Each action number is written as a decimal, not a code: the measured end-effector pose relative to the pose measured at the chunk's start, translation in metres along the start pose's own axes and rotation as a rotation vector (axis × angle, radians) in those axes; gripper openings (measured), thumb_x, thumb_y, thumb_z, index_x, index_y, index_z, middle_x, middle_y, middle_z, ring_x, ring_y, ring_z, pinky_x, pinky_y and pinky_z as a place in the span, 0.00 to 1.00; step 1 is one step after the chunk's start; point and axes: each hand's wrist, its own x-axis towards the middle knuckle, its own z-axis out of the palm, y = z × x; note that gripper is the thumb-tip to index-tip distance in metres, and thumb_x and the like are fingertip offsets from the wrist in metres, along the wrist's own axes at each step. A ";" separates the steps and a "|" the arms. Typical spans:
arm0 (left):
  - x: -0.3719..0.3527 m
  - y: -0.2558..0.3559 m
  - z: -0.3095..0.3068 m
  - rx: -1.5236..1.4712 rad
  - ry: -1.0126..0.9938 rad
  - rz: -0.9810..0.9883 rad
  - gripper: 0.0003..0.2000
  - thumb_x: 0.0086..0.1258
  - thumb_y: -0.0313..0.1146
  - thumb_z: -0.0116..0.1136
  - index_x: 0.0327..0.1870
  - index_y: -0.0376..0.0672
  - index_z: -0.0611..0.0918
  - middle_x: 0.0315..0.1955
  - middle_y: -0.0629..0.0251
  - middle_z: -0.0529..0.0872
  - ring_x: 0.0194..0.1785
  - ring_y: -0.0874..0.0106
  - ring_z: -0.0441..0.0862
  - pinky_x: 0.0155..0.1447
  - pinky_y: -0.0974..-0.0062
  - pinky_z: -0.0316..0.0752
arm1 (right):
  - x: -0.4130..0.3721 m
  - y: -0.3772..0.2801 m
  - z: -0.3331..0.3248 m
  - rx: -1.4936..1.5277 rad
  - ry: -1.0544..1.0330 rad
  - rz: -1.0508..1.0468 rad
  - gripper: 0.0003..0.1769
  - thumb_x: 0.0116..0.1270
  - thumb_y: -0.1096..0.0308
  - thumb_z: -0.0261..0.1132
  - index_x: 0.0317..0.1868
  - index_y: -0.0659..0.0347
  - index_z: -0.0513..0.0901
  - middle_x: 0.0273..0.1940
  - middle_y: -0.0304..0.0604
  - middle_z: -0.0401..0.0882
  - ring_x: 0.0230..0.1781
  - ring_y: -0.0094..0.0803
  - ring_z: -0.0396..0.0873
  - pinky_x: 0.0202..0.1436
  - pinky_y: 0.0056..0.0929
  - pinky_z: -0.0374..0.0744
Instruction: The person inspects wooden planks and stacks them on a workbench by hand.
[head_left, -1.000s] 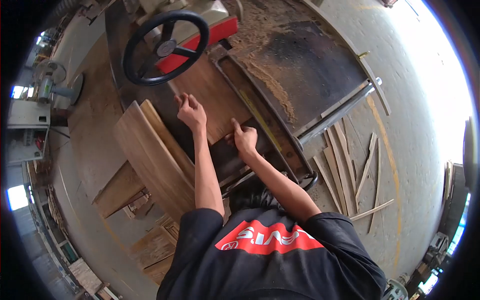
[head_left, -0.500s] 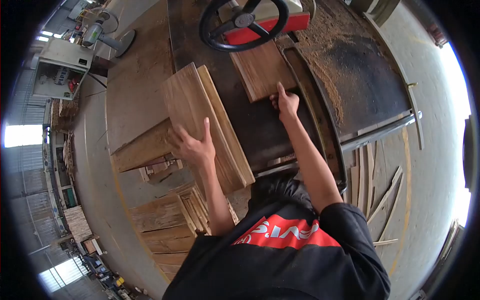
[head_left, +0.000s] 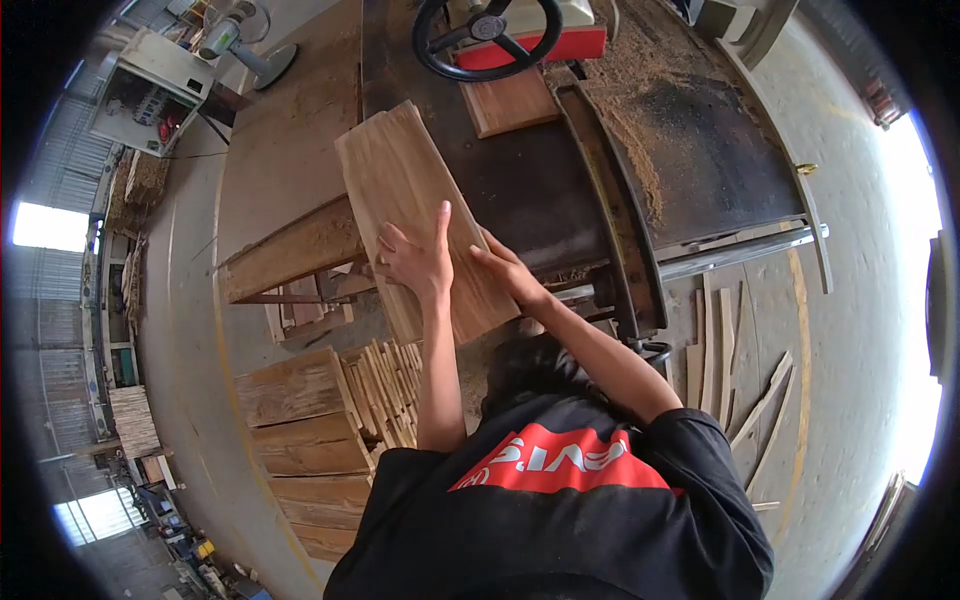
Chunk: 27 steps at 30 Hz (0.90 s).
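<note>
A long wooden board (head_left: 400, 170) lies at a slant across the front edge of the dark machine table (head_left: 535, 185), its near end jutting toward my body. Flat on its upper face rests my left hand (head_left: 418, 262), fingers spread and thumb raised. At the board's right edge is my right hand (head_left: 512, 275), gripping that edge with its thumb on top and the other fingers partly hidden. Whether a second board lies beneath cannot be made out. A shorter wooden piece (head_left: 510, 103) sits farther back on the table, below a black handwheel (head_left: 487, 28), apart from both hands.
A curved metal rail (head_left: 610, 200) crosses the table right of the boards. Sawdust (head_left: 635, 130) covers the surface beyond it. Stacked planks (head_left: 305, 440) stand at lower left, and thin offcuts (head_left: 720, 350) lie on the floor at right. A fan (head_left: 245, 50) stands at upper left.
My right hand has left the shorter piece and moved left to the long board's edge. The lighter board edge seen earlier along its right side no longer shows.
</note>
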 end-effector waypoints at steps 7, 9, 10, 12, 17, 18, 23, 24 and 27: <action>-0.098 0.033 -0.024 -1.557 -0.774 -0.371 0.46 0.73 0.74 0.49 0.76 0.39 0.70 0.67 0.54 0.77 0.67 0.65 0.76 0.71 0.64 0.70 | -0.121 -0.080 0.042 -0.701 0.162 -0.370 0.48 0.63 0.76 0.65 0.82 0.68 0.55 0.74 0.60 0.69 0.77 0.40 0.67 0.76 0.34 0.68; -0.111 0.015 -0.008 -1.925 -1.267 -0.330 0.46 0.75 0.75 0.41 0.78 0.40 0.67 0.68 0.57 0.75 0.69 0.66 0.74 0.74 0.64 0.67 | -0.148 -0.073 0.069 -1.079 0.411 -0.396 0.49 0.59 0.77 0.67 0.81 0.67 0.56 0.68 0.72 0.70 0.68 0.61 0.77 0.66 0.42 0.78; -0.119 -0.003 0.019 -1.782 -1.094 -0.383 0.48 0.74 0.77 0.39 0.79 0.40 0.65 0.69 0.57 0.74 0.70 0.65 0.74 0.76 0.63 0.67 | -0.153 -0.067 0.076 -1.188 0.454 -0.419 0.49 0.59 0.75 0.69 0.80 0.68 0.58 0.68 0.73 0.70 0.68 0.65 0.74 0.66 0.46 0.78; -0.150 0.005 0.028 -1.593 -0.818 -0.244 0.52 0.71 0.80 0.37 0.81 0.42 0.60 0.73 0.54 0.70 0.73 0.62 0.71 0.78 0.58 0.66 | -0.166 -0.072 0.075 -1.309 0.416 -0.307 0.46 0.61 0.65 0.73 0.77 0.67 0.63 0.71 0.71 0.67 0.70 0.68 0.71 0.70 0.50 0.75; -0.153 0.032 0.028 -2.217 -1.563 -0.701 0.63 0.59 0.79 0.59 0.85 0.42 0.48 0.81 0.39 0.52 0.80 0.40 0.57 0.81 0.38 0.55 | -0.224 -0.058 0.037 -1.527 0.515 -0.323 0.42 0.67 0.50 0.71 0.74 0.67 0.69 0.75 0.68 0.64 0.77 0.65 0.62 0.78 0.53 0.67; -0.153 0.039 0.022 -2.275 -1.517 -0.759 0.62 0.60 0.76 0.62 0.85 0.41 0.48 0.81 0.37 0.51 0.81 0.41 0.54 0.83 0.38 0.49 | -0.239 -0.059 0.039 -1.566 0.622 -0.336 0.43 0.67 0.49 0.71 0.75 0.66 0.68 0.75 0.68 0.64 0.77 0.64 0.62 0.78 0.53 0.66; -0.121 0.027 0.022 -1.811 -1.484 -0.332 0.48 0.71 0.68 0.58 0.82 0.41 0.59 0.75 0.44 0.66 0.77 0.52 0.66 0.81 0.48 0.60 | -0.227 -0.028 -0.004 -0.616 0.524 -0.332 0.35 0.78 0.65 0.64 0.80 0.60 0.63 0.66 0.51 0.79 0.68 0.42 0.77 0.72 0.39 0.75; -0.119 0.019 0.013 -1.672 -1.358 -0.379 0.45 0.73 0.67 0.57 0.80 0.41 0.63 0.73 0.47 0.70 0.74 0.56 0.70 0.79 0.52 0.64 | -0.224 -0.027 -0.011 -0.358 0.490 -0.231 0.34 0.79 0.70 0.62 0.81 0.58 0.62 0.61 0.43 0.82 0.60 0.33 0.82 0.65 0.36 0.81; -0.112 0.002 0.008 -1.373 -1.054 -0.362 0.37 0.77 0.62 0.55 0.75 0.40 0.71 0.65 0.57 0.81 0.64 0.65 0.82 0.71 0.65 0.74 | -0.216 -0.044 -0.011 -0.018 0.451 -0.137 0.35 0.79 0.70 0.63 0.82 0.52 0.62 0.58 0.42 0.83 0.54 0.29 0.85 0.52 0.35 0.89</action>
